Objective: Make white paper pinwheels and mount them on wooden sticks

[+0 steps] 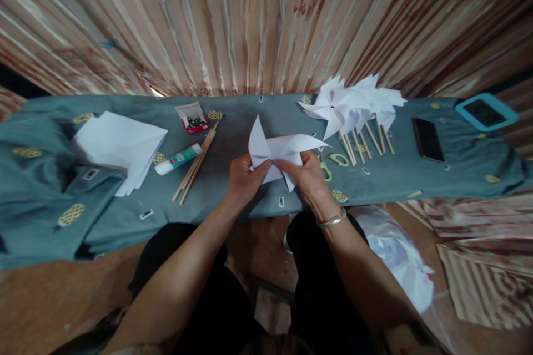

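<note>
1. Both hands are occupied, gripping one piece of folded paper (287, 147) well to the right of the green-and-white tube (178, 158). Left hand (244, 177) has its left side, right hand (310, 175) its right; whether the paper touches the worktop (233, 138) beneath, I cannot tell.
2. Thumbs press together near the paper's middle, probably because the bent flaps would spring loose otherwise. Most fingers are hidden underneath, seemingly as support.
3. Loose wooden sticks (195, 169) lie slanted at the tube's right end, and the small red box (194, 122) of metal pins stands just beyond it, lid up, presumably for easy picking.
4. Flat white sheets (120, 141) are piled left of the tube, likely so that they stay apart from folded work.
5. Far to the tube's right, past the paper, pinwheels (353, 105) on sticks lie overlapping, handles towards the person, which seems to save room and spare their points. Green-handled scissors (339, 160) lie on the tube's right too, nearer than the pinwheels.
6. As for looks, the held paper is plain white: one pointed flap rises at its far left, another curves out rightwards, and a third tip points towards the person.
</note>
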`<state>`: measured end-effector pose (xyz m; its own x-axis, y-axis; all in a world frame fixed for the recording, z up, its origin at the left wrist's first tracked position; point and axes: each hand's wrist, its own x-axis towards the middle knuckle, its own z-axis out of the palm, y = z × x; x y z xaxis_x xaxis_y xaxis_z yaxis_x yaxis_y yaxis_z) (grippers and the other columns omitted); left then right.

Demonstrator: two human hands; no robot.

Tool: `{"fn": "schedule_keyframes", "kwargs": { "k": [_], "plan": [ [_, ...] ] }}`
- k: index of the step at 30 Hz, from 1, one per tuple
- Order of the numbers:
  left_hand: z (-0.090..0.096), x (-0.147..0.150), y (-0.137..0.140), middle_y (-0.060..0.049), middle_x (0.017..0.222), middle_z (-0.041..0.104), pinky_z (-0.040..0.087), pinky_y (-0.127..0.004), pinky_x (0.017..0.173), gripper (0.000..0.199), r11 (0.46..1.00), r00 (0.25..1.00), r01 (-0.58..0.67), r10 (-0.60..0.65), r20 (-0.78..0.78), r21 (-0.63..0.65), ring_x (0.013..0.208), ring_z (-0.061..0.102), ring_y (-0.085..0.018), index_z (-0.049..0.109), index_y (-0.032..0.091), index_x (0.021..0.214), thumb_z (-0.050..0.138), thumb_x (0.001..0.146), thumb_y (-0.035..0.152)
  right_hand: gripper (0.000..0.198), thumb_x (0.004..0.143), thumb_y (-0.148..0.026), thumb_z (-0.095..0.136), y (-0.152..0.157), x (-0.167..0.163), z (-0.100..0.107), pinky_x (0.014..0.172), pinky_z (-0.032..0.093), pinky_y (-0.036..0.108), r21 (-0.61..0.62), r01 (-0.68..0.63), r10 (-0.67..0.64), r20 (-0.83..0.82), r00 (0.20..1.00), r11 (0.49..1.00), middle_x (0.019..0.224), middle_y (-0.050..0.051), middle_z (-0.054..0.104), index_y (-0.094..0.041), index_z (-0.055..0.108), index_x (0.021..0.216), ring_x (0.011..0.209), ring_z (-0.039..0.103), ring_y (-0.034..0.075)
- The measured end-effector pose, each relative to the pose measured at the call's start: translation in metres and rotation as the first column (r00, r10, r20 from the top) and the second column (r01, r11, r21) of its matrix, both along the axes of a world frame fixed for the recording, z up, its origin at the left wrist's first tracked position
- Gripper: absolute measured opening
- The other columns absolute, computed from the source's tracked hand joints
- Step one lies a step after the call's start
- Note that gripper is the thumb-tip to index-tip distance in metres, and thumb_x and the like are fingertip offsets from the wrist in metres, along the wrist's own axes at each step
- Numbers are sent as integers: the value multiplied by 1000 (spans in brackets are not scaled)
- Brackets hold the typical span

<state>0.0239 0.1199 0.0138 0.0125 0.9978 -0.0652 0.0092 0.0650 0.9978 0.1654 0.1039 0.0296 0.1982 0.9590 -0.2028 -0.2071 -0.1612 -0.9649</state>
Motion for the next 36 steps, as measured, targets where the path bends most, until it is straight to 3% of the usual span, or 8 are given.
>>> {"fn": "schedule_keyframes", "kwargs": {
  "k": [13, 29, 33, 36],
  "plan": [
    [8, -6, 4, -3, 67, 74, 49, -27, 60, 13, 991, 984, 82, -64, 165, -107, 63, 66, -19, 77, 15, 66, 82, 58, 23, 43, 54, -31, 86, -1, 2, 0, 70, 53, 34, 6, -38, 37, 42, 998, 999, 82, -1, 72, -21, 65, 91, 70, 64, 18],
    [16, -2, 0, -2, 64, 74, 52, -27, 59, 8, 997, 993, 14, -5, 120, -75, 64, 67, -21, 77, 16, 64, 80, 58, 20, 42, 59, -31, 85, -4, 2, -3, 73, 56, 35, 83, -18, 4, 159, 987, 996, 83, -1, 74, -22, 66, 95, 74, 67, 20],
    [17, -3, 2, -2, 63, 73, 51, -28, 59, 7, 996, 986, 5, 10, 166, -92, 62, 66, -20, 77, 16, 63, 79, 58, 22, 56, 58, -36, 87, -4, 2, -4, 78, 59, 40, 104, 2, -18, 157, 987, 995, 92, 2, 75, -24, 64, 107, 81, 70, 23],
    [14, -4, 5, -2, 65, 74, 51, -28, 62, 12, 994, 970, -40, 64, 235, -104, 62, 65, -18, 77, 16, 65, 81, 57, 24, 68, 64, -38, 85, -4, 5, -7, 91, 56, 45, 184, 40, -82, 227, 971, 982, 112, 8, 73, -24, 57, 124, 100, 70, 26]
  ]
}}
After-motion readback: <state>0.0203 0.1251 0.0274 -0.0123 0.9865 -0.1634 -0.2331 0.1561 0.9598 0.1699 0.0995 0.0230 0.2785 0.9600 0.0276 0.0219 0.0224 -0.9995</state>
